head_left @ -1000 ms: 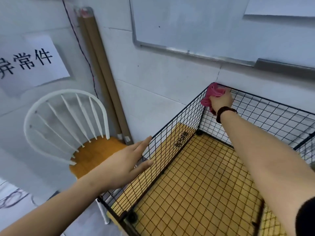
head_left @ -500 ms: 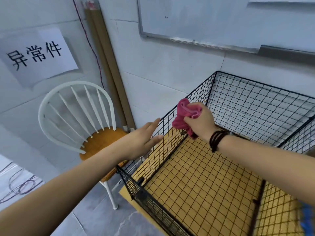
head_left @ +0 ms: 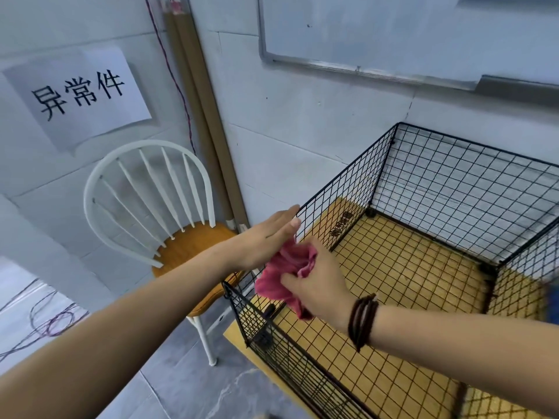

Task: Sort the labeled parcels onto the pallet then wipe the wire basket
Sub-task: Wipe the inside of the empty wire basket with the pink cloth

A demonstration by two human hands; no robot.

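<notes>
A black wire basket (head_left: 453, 189) stands on a yellow board, open at the top, with nothing inside it. My right hand (head_left: 320, 285) grips a crumpled pink cloth (head_left: 281, 273) against the basket's left wall, near its front corner. My left hand (head_left: 266, 237) lies flat with straight fingers against the outside of that same left wall, at the top rim, just above the cloth. No parcels or pallet are in view.
A white chair with a wooden seat (head_left: 187, 246) stands close to the basket's left side. Brown cardboard tubes (head_left: 199, 116) lean against the wall behind it. A paper sign (head_left: 81, 95) hangs on the wall, and loose cables (head_left: 45, 325) lie on the floor at left.
My right hand has drawn the pink cloth along the left wall from the far corner to the near end. My left hand has moved up against the wall's rim.
</notes>
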